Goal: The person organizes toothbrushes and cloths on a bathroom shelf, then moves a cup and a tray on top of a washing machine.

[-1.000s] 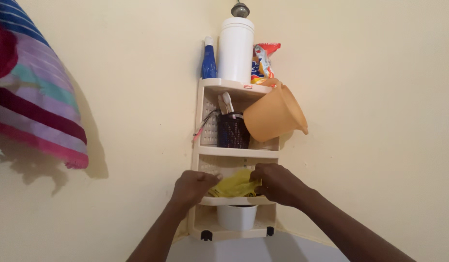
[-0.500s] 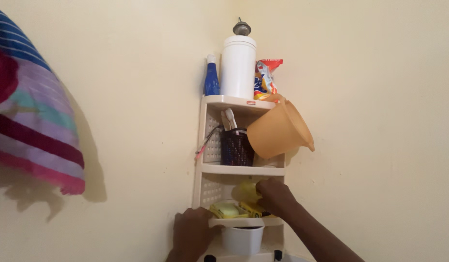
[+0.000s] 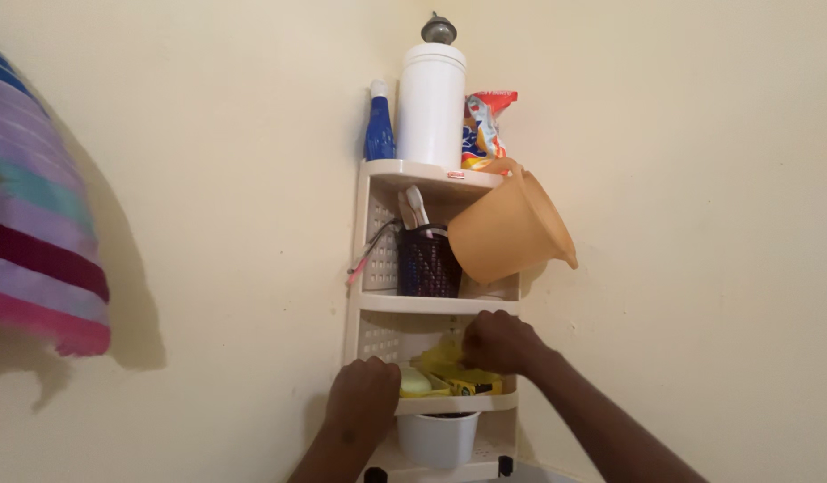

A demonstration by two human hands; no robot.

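A cream plastic corner shelf (image 3: 431, 302) hangs where two walls meet. My right hand (image 3: 498, 343) reaches into its third tier and grips a crumpled yellow cloth (image 3: 442, 355) there. Under the cloth lie a yellow packet (image 3: 472, 385) and a pale green soap bar (image 3: 413, 381). My left hand (image 3: 364, 398) rests on the left front edge of that tier, fingers curled over the rim, with nothing else in it.
On top stand a blue bottle (image 3: 379, 125), a tall white canister (image 3: 430, 103) and a snack bag (image 3: 483, 125). A dark mesh cup (image 3: 428, 261) and a tilted orange jug (image 3: 510, 228) fill the second tier. A white cup (image 3: 438, 438) sits below. A striped towel (image 3: 38, 241) hangs left.
My left hand let go of the yellow cloth and dropped to the shelf's front edge. My right hand pushed the cloth deeper into the tier, uncovering the packet and soap.
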